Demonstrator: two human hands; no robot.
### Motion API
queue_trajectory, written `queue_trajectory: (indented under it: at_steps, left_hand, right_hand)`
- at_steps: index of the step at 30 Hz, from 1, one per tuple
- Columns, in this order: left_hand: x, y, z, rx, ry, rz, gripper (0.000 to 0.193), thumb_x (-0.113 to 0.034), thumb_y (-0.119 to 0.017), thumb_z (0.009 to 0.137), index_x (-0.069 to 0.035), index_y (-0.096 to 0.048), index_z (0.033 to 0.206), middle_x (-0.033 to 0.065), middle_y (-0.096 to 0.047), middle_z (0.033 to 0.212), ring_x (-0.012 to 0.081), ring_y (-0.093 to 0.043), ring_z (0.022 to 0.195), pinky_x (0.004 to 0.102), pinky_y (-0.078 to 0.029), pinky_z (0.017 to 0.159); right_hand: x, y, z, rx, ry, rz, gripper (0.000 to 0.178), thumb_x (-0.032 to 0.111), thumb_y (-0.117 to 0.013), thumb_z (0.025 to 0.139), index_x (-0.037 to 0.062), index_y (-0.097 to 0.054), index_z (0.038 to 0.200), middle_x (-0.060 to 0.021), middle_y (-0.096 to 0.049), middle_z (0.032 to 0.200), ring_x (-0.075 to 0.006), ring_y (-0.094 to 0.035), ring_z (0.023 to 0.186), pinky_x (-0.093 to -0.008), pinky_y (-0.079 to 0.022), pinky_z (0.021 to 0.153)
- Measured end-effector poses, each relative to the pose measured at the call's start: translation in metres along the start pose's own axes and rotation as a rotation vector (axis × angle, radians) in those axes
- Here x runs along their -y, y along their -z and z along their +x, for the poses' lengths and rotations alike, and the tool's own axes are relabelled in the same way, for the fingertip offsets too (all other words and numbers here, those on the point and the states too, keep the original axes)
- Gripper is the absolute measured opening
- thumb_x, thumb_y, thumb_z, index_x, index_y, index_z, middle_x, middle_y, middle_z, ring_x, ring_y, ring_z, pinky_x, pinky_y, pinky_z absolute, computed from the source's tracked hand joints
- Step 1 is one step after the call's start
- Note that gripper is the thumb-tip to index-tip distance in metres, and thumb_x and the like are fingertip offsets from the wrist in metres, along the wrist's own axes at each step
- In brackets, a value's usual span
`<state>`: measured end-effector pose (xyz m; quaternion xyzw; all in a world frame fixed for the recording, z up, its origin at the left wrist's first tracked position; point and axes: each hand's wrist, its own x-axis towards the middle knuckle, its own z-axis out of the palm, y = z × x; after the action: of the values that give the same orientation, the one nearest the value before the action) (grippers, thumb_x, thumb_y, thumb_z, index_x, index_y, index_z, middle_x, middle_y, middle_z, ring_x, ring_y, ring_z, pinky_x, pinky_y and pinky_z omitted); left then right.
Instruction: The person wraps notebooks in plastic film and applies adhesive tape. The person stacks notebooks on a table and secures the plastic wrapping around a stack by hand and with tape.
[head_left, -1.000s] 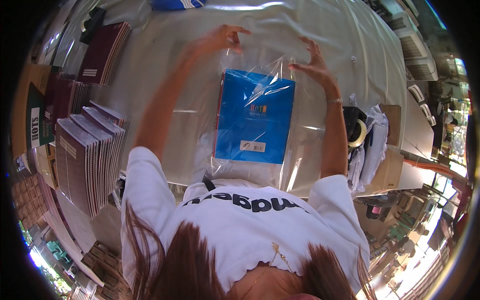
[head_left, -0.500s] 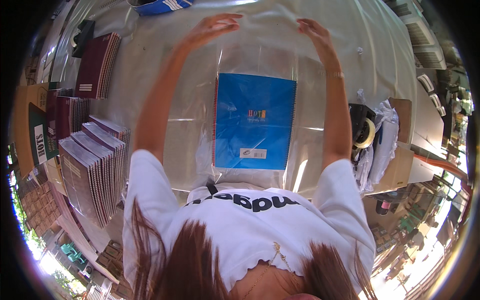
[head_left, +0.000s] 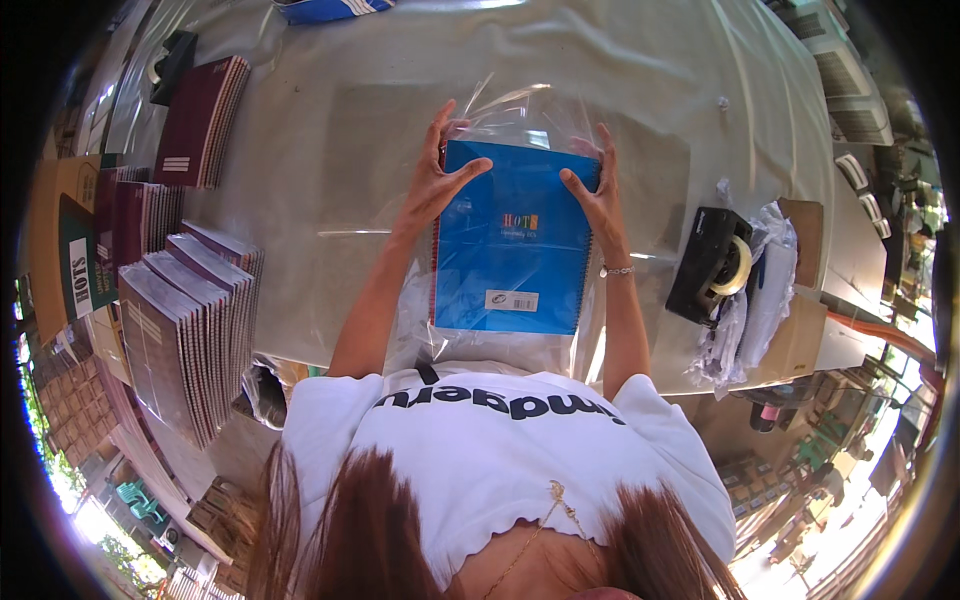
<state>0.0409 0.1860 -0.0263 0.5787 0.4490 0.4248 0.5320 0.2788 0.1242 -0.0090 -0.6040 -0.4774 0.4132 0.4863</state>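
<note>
We see open room around the blue spiral notebook point(head_left: 512, 265): sheeted tabletop point(head_left: 740, 115) runs beyond its top edge and out along both sides; the near table edge lies just below its bottom edge. Notebook sits in front of our shirt, inside a clear plastic sleeve point(head_left: 525, 112), its crinkled, shiny film extending past the top.

Our left hand point(head_left: 438, 188) is at its top-left corner, our right hand point(head_left: 597, 200) at top-right; both have thumbs over the cover, fingers spread along the sides. We cannot tell whether either grips.

Right of the notebook: black tape dispenser point(head_left: 697, 255) holding a yellowish tape roll point(head_left: 738, 263). Left of it: film-covered maroon spiral notebooks point(head_left: 180, 325); farther left, cardboard box point(head_left: 66, 255), contents unclear.
</note>
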Motion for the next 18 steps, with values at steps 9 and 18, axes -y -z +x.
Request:
queue_trajectory:
  at_steps: [9,18]
  left_hand:
    - [-0.009,0.023,0.012,0.169,0.220,-0.153,0.074,-0.023,-0.079,0.071,-0.011,-0.043,0.133,0.0081,-0.056,0.115,0.0184,-0.053,0.107,0.0304,-0.042,0.094]
    - [-0.013,0.036,0.040,0.478,0.310,0.021,0.035,-0.029,-0.072,0.079,-0.007,-0.068,0.106,0.0069,-0.067,0.098,0.0145,-0.061,0.093,0.0272,-0.045,0.086]
  right_hand:
    - [-0.003,0.002,0.006,0.012,-0.022,-0.004,0.081,0.039,-0.077,0.072,0.0132,-0.035,0.136,-0.0108,-0.061,0.106,-0.0209,-0.057,0.101,-0.0335,-0.046,0.088]
    - [0.001,0.014,0.021,0.190,-0.108,-0.044,0.033,0.033,-0.075,0.076,0.0063,-0.068,0.093,-0.0012,-0.064,0.083,-0.0100,-0.059,0.079,-0.0232,-0.047,0.072]
